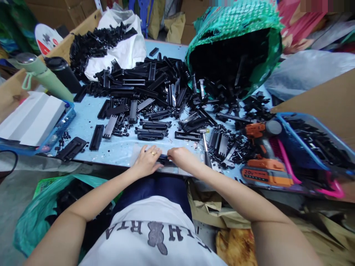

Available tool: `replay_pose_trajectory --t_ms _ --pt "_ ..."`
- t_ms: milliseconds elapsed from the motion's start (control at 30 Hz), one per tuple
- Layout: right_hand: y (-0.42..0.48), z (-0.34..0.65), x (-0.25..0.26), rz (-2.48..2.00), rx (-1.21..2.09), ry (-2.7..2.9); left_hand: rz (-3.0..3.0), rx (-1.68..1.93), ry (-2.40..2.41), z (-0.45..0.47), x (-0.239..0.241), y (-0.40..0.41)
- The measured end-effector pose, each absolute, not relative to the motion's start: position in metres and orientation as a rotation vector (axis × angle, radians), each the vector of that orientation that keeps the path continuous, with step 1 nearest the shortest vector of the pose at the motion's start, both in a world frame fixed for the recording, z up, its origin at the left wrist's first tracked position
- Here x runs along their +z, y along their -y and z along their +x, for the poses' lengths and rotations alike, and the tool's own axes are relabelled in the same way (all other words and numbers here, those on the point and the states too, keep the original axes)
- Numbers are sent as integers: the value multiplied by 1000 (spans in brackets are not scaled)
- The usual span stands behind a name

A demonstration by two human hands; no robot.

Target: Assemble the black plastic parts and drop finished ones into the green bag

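At the table's near edge, my left hand (148,160), a ring on one finger, is closed on a dark plastic part (164,157) and steadies it against the tabletop. My right hand (180,158) is curled at the other end of this part, fingertips pinched together on it. The fingers cover most of the part, so its full shape is hidden. Just beyond my hands lie paired black plastic pieces (153,129). A small hammer (205,149) rests right of my right hand.
An orange cordless drill (263,155) stands at the right beside a blue basket (318,140) of black parts. A green woven sack (235,22) spills more parts behind. At left are a green bottle (46,75), a black tumbler (63,74) and a box-filled blue basket (70,114).
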State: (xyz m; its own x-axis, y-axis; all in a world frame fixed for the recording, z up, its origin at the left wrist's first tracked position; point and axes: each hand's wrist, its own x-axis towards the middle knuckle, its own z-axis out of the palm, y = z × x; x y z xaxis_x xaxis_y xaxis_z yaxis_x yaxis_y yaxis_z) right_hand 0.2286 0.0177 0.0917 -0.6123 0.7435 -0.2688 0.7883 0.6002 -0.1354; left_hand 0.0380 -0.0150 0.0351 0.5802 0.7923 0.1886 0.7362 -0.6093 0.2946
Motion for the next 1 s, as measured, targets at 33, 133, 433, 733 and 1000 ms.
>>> replay_pose_trajectory --t_ms 33,133,433,733,1000 --pt "-15 229 86 1251 -328 -2657 2628 387 -1225 45 35 13" --pt "-4 240 60 1255 -278 -2805 2588 306 -1191 57 33 7" --pt "1 292 10 1223 -1 -3149 2936 268 -965 34 25 1" --pt "7 290 76 880 -356 -3498 2690 857 -920 35 69 5" --pt "66 197 66 1049 -2227 -3519 1923 1453 -551 61 104 76"
